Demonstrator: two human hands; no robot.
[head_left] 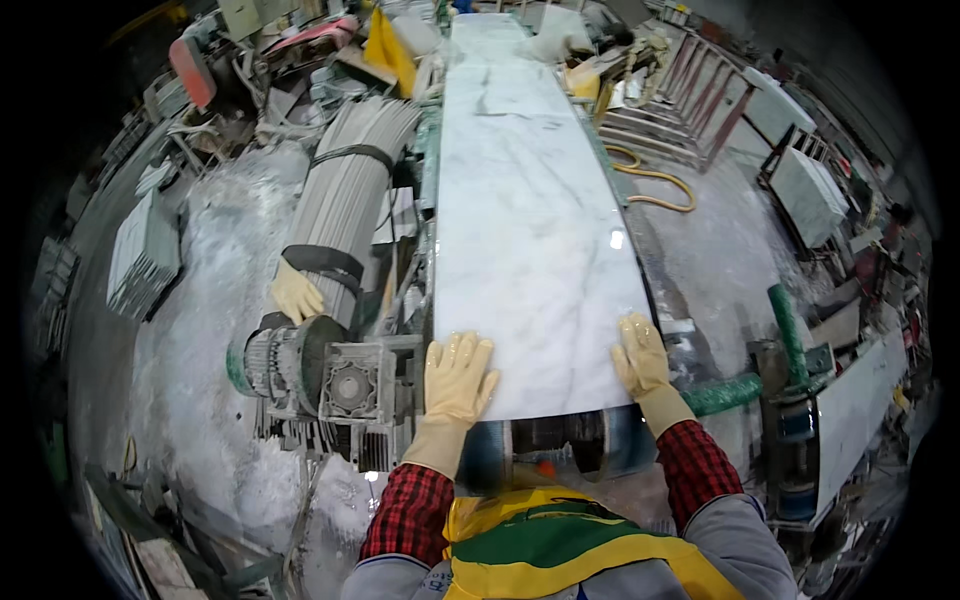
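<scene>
A long white marble slab [530, 240] with grey veins, its surface wet and shiny, stretches away from me on a roller machine. Pale rubber gloves cover both hands. My left hand [457, 380] lies flat at the slab's near left corner, fingers pointing forward. Across from it, my right hand [642, 358] rests on the near right edge with its fingers extended. Neither hand is wrapped around anything. Below the slab's near end, part of a dark roller [487, 450] shows in front of my apron [560, 535].
Left of the slab stand a motor [275, 362], a gearbox [352, 384] and a strapped bundle of grey strips [345, 190] with a loose glove [297, 292]. A green pipe [722, 394] juts out at right. Beyond lie a yellow hose [665, 200] and a metal rack [690, 110].
</scene>
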